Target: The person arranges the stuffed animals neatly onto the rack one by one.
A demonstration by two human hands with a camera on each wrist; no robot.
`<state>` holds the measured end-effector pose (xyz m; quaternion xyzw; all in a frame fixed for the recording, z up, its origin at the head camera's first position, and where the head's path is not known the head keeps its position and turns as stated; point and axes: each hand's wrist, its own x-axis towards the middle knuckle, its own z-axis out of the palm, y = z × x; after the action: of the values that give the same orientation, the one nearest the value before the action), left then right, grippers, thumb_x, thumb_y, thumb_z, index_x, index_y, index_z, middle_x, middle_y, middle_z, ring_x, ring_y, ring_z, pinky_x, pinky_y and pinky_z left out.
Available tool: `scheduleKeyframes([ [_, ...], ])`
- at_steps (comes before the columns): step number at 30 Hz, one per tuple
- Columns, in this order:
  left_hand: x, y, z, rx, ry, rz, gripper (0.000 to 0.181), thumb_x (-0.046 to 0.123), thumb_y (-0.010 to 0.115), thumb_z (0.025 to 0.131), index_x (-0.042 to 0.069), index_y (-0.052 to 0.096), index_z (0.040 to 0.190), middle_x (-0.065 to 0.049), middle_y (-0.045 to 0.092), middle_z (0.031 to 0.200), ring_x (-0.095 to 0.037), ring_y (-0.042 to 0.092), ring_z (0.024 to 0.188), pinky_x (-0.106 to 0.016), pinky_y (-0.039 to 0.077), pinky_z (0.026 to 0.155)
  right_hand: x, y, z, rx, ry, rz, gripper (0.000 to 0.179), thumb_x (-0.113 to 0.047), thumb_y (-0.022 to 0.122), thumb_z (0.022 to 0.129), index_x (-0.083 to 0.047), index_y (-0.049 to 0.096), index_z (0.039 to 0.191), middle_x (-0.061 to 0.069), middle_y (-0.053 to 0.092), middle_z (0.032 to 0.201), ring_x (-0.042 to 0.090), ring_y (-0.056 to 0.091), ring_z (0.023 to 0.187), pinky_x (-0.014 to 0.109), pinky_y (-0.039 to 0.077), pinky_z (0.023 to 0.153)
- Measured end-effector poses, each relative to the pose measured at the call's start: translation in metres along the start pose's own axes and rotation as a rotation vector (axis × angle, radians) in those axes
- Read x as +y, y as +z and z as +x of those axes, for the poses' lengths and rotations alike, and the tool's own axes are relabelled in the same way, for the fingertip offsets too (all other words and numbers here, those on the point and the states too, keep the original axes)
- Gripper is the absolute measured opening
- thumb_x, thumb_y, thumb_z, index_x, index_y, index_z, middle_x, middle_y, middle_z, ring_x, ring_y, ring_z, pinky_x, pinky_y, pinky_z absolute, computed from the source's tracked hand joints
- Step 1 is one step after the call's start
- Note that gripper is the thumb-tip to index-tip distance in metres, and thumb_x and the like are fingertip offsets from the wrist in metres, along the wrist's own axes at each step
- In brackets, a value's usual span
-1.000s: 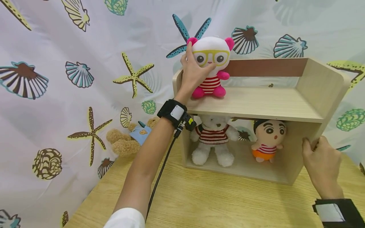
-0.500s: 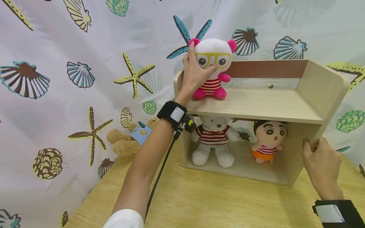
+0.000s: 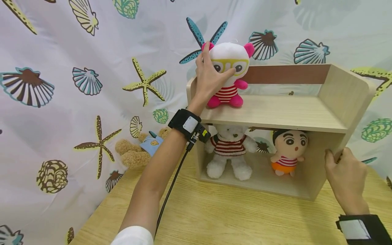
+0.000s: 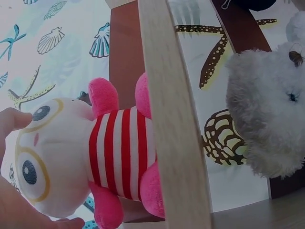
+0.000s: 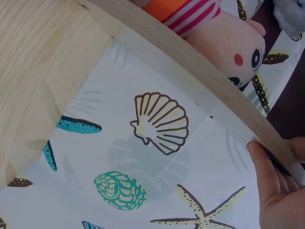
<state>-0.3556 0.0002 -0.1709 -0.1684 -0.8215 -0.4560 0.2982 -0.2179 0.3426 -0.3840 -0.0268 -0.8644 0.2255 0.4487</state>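
My left hand [image 3: 211, 75] holds the head of a plush panda toy [image 3: 227, 93] with pink ears, yellow glasses and a red-striped body. The toy sits at the left end of the upper deck of a small wooden shelf [image 3: 284, 112]. In the left wrist view, thumb and fingers span the face of the panda toy [image 4: 52, 157]. My right hand [image 3: 347, 178] grips the shelf's right side panel, thumb on the inner face. The right wrist view shows its fingers on the outer face of that panel [image 5: 190, 62].
In the lower compartment sit a white teddy bear [image 3: 229, 149] in a striped sweater and a boy doll [image 3: 288, 153] in orange shorts. A brown teddy bear [image 3: 133, 153] lies left of the shelf on the wooden table [image 3: 239, 217]. A shell-print curtain [image 3: 92, 68] hangs behind.
The panda toy's head has tipped slightly downward under my left hand, whose thumb now covers part of an eye. My right hand stays on the side panel.
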Motion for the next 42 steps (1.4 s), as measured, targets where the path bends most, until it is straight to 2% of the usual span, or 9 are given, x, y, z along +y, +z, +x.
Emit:
scheduleKeyframes([
  [11,0.001,-0.004,-0.002,0.017,0.008,0.019,0.099,0.038,0.073,0.086,0.022,0.010,0.160,-0.012,0.013,0.162,-0.026,0.025,0.141,-0.037,0.042,0.103,-0.002,0.002,-0.001,-0.016,0.004,-0.008,0.030,-0.008,0.059,0.095,0.013,0.050,0.074,0.029,0.052,0.058,0.035,0.046,0.041,0.035,0.024,0.039],
  [16,0.002,-0.009,-0.004,0.039,0.018,0.013,0.098,0.038,0.075,0.086,0.022,0.012,0.160,-0.012,0.014,0.161,-0.026,0.028,0.139,-0.035,0.044,0.101,-0.002,0.002,-0.001,-0.008,-0.005,-0.009,0.030,-0.007,0.059,0.095,0.013,0.050,0.074,0.029,0.052,0.057,0.035,0.045,0.040,0.034,0.024,0.038],
  [22,0.003,-0.019,-0.009,0.054,0.059,-0.001,0.097,0.036,0.074,0.086,0.020,0.014,0.160,-0.011,0.015,0.160,-0.024,0.030,0.137,-0.036,0.043,0.100,-0.002,0.001,0.003,0.028,-0.028,-0.022,0.029,-0.005,0.059,0.094,0.012,0.048,0.073,0.028,0.050,0.056,0.035,0.044,0.039,0.034,0.023,0.038],
  [27,0.004,-0.026,-0.012,0.073,0.075,-0.005,0.087,0.034,0.067,0.091,0.018,0.016,0.160,-0.010,0.018,0.159,-0.022,0.030,0.137,-0.036,0.041,0.102,-0.006,0.001,0.005,0.008,-0.021,-0.027,0.028,-0.006,0.058,0.095,0.013,0.049,0.076,0.028,0.050,0.057,0.034,0.044,0.039,0.033,0.023,0.038],
  [34,0.007,-0.033,-0.019,0.083,0.105,-0.060,0.077,0.028,0.061,0.096,0.014,0.019,0.159,-0.011,0.022,0.157,-0.021,0.034,0.134,-0.034,0.046,0.100,-0.006,0.000,0.001,-0.016,0.010,-0.036,0.030,-0.006,0.058,0.096,0.013,0.049,0.075,0.030,0.051,0.058,0.035,0.046,0.040,0.034,0.024,0.038],
  [39,0.007,-0.039,-0.024,0.078,0.141,-0.047,0.075,0.027,0.059,0.097,0.012,0.018,0.158,-0.012,0.024,0.156,-0.015,0.027,0.138,-0.032,0.038,0.106,-0.004,-0.001,0.000,-0.010,0.003,-0.041,0.030,-0.006,0.058,0.095,0.015,0.049,0.075,0.033,0.053,0.060,0.041,0.049,0.041,0.034,0.025,0.038],
  [42,0.004,-0.044,-0.026,0.087,0.142,-0.047,0.074,0.026,0.059,0.098,0.011,0.018,0.158,-0.012,0.023,0.156,-0.012,0.024,0.140,-0.029,0.031,0.110,-0.003,0.000,-0.001,-0.011,0.007,-0.038,0.030,-0.007,0.058,0.095,0.014,0.049,0.074,0.033,0.053,0.060,0.042,0.050,0.042,0.034,0.025,0.039],
])
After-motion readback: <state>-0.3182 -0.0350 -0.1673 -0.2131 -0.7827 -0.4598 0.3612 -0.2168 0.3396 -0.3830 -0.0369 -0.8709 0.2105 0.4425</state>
